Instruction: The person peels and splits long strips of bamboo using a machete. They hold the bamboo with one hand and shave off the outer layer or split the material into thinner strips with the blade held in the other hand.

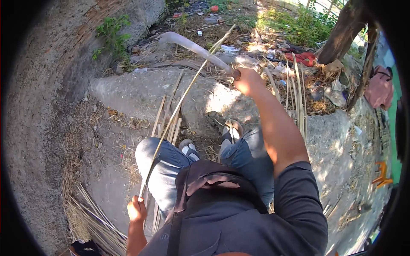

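My left hand [136, 209], low beside my left thigh, is closed around the near end of a long, thin bamboo strip [180, 103]. The strip slants over my left knee, away and to the right. With my right arm stretched forward, my right hand [248, 82] grips the dark handle of a machete [188, 44]. Its pale blade points left, curves at the tip and is slightly blurred. Blade and strip cross near the strip's far end; whether they touch I cannot tell. More bamboo strips [159, 116] lie beyond my left knee, partly hidden by it.
A bundle of strips [100, 219] lies at lower left, and other long strips [299, 94] lean beyond my right arm. A rough wall [34, 115] rises on the left. Ahead, a stone ledge [132, 91] borders littered ground. A tree trunk [344, 32] stands at far right.
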